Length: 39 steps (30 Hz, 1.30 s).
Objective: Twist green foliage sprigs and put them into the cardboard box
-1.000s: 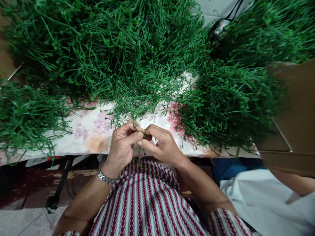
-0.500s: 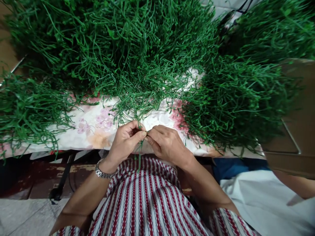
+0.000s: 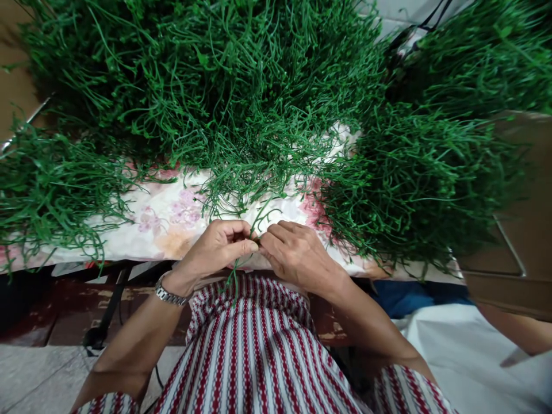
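Note:
My left hand (image 3: 218, 248), with a metal watch (image 3: 166, 295) on the wrist, and my right hand (image 3: 297, 256) meet fingertip to fingertip at the table's near edge. Both pinch the same thin green stem (image 3: 235, 275). Its lower end hangs down over my striped shirt. Its upper sprigs (image 3: 264, 211) stick up between the two hands. A big heap of the same green stems (image 3: 224, 92) covers the table right behind the hands.
A floral cloth (image 3: 172, 221) covers the table. More green piles lie at left (image 3: 47, 190) and right (image 3: 414, 184). A brown cardboard box (image 3: 517, 230) stands at right. Another person's arm (image 3: 517, 330) and white cloth (image 3: 466, 362) show at lower right.
Both hands have sunk slightly toward my body and closed together. The stem has come free of the heap, its sprigs now tilted right between the fingers.

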Motion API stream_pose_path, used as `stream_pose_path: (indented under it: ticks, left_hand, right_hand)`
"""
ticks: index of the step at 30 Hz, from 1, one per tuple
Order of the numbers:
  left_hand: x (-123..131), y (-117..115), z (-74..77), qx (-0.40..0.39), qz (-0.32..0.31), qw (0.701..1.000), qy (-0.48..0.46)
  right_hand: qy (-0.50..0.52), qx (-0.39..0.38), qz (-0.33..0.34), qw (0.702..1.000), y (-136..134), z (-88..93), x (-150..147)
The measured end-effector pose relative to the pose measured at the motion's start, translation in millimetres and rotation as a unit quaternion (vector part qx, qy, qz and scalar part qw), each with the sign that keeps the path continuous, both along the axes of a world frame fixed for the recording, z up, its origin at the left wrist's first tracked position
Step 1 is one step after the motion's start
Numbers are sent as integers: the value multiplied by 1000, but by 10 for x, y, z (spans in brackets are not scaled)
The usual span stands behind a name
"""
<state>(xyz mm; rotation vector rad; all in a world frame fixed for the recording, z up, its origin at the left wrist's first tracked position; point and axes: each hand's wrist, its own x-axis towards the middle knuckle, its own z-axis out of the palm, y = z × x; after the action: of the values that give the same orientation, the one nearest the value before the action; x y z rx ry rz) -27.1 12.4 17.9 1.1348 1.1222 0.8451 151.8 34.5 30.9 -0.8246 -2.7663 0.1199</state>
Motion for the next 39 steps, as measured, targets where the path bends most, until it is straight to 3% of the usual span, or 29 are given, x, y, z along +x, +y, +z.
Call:
stream_pose_path:
  ticks: [5, 9, 13, 20, 23, 26, 29, 32, 34, 36, 39]
  left_hand:
    - [-50, -15, 8, 26, -38, 998, 45]
    - [-53, -10, 36, 67, -66, 994, 46]
    - [-39, -28, 6, 73, -96, 993, -15]
    - [5, -106, -112, -7, -4, 985, -170]
    - [-2, -102, -115, -6, 26, 982, -185]
    - [-26, -83, -93, 31, 21, 992, -121]
    - [-40, -67, -64, 84, 13, 996, -26]
    - [-33, -65, -37, 127, 4, 990, 60]
    - [-24, -73, -25, 145, -3, 985, 98]
    - [-16, -87, -21, 136, -4, 987, 86]
    - [3, -106, -26, 61, 23, 997, -28]
  right_hand:
    - [6, -43, 24, 999, 55, 26, 15]
    - [53, -158, 96, 981, 130, 4, 38]
    - [124, -312, 164, 928, 211, -23, 39]
    - [210, -513, 197, 808, 228, -119, 37]
    - [276, -542, 156, 778, 213, -163, 43]
    - [354, -546, 36, 759, 205, -174, 17]
    - [334, -535, -14, 776, 179, -150, -18]
    - [255, -519, 13, 816, 133, -115, -26]
    - [214, -533, 21, 818, 101, -113, -23]
    - [224, -579, 21, 784, 62, -139, -33]
    - [322, -650, 21, 688, -30, -210, -95]
